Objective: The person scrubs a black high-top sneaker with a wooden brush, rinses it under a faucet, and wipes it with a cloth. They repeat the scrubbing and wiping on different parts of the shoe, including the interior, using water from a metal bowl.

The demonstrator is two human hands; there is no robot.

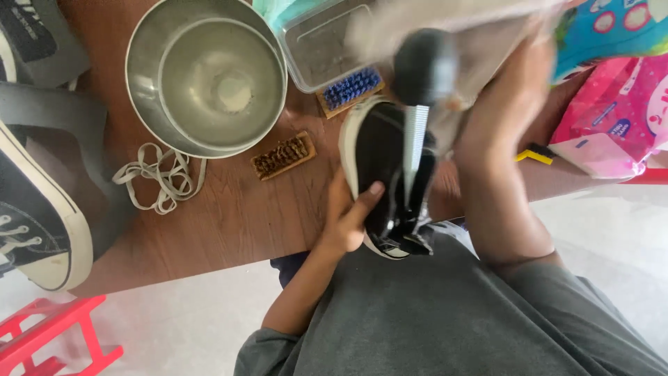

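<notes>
My left hand grips a black sneaker with a white sole by its side, thumb pressed on the black upper. The shoe is held over the near edge of the wooden table, toe pointing away from me. My right hand is blurred above and to the right of the shoe and is closed on a beige cloth. A dark rounded object sits just above the shoe's opening, with a pale strip hanging down from it. I cannot tell what that object is.
Two nested steel bowls stand at the back left, loose white laces beside them. A brown brush, a blue-bristled brush and a clear plastic box lie nearby. Another sneaker lies left, pink packets right, a red stool below.
</notes>
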